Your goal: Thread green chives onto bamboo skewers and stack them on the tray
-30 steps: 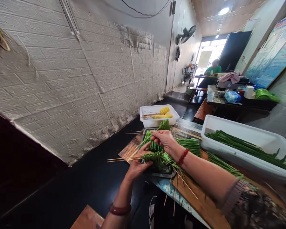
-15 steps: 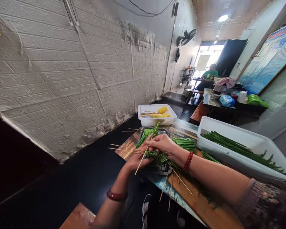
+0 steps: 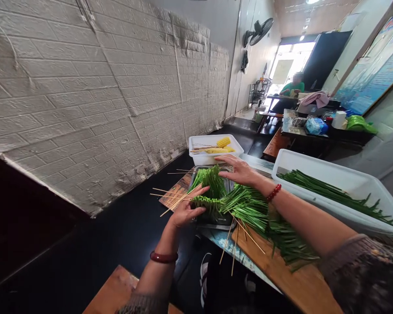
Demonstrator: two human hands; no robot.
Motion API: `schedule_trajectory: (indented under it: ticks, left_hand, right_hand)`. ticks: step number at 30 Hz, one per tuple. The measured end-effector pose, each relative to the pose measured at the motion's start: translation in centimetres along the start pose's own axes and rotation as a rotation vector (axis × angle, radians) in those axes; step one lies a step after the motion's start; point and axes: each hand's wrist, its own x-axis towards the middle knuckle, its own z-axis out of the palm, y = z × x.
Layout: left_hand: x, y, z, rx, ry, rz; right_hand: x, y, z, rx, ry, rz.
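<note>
My left hand [image 3: 185, 212] is at the left edge of a metal tray [image 3: 227, 226], thumb and fingers apart around the cut ends of skewered green chive stalks [image 3: 208, 200]. Whether it bears any of their weight I cannot tell. Thin wooden skewers [image 3: 170, 195] stick out to the left beside it. My right hand [image 3: 237, 170] hovers over the far side of the tray, fingers spread, holding nothing. Beneath it, more green stalks [image 3: 245, 203] fan out to the right, over a wooden cutting board [image 3: 258, 261].
Behind the tray stands a white tub [image 3: 196, 158] with corn [image 3: 223, 141] and skewers. To the right, a larger white tub [image 3: 334, 168] holds long green stalks. A brick-patterned wall [image 3: 134, 87] runs along the left. A person [image 3: 293, 89] sits far back.
My right hand has let go of a wooden skewer and lifted up and to the right. The stalks by my left hand now lie spread in view, and its fingers are further apart.
</note>
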Motion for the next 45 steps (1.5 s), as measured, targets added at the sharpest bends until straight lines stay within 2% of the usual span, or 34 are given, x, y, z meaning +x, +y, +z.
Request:
schedule_trajectory:
  ticks: [3,6,8,14,16,21,25,30,36,40,45]
  left_hand:
    - [-0.1,0.0,-0.1,-0.029,0.005,-0.016]
    - [0.0,-0.2,0.0,-0.073,0.001,-0.045]
    - [0.1,-0.3,0.2,-0.107,0.023,-0.043]
    - [0.1,-0.3,0.6,-0.218,0.114,0.086]
    - [-0.2,-0.3,0.6,-0.230,0.115,0.061]
    - [-1.1,-0.3,0.5,-0.257,0.047,-0.137]
    - [-1.2,-0.2,0.4,-0.245,0.010,-0.109]
    - [-1.1,0.2,0.3,-0.197,-0.035,-0.069]
    - [-1.0,0.2,0.3,-0.190,-0.057,-0.074]
    - [-0.8,0.3,0.3,-0.195,-0.064,-0.083]
    - [-0.8,0.3,0.4,-0.206,-0.050,-0.074]
  right_hand:
    - [0.4,1.1,0.9,0.123,-0.110,0.087]
    - [0.8,1.8,1.7,0.231,-0.133,0.230]
    - [1.0,2.3,1.9,0.283,-0.125,0.277]
    - [0.8,4.0,1.1,0.481,-0.030,0.480]
    - [0.7,4.6,0.9,0.543,0.004,0.544]
    - [0.9,5.7,1.7,0.668,0.055,0.660]
    - [1.7,6.0,2.8,0.738,0.014,0.719]
    - [2.6,7.3,5.0,0.755,-0.080,0.805]
    - [3.1,10.3,8.8,0.614,-0.147,0.932]
    - [3.1,11.2,8.7,0.572,-0.153,0.970]
    - [2.4,10.5,7.8,0.595,-0.120,0.947]
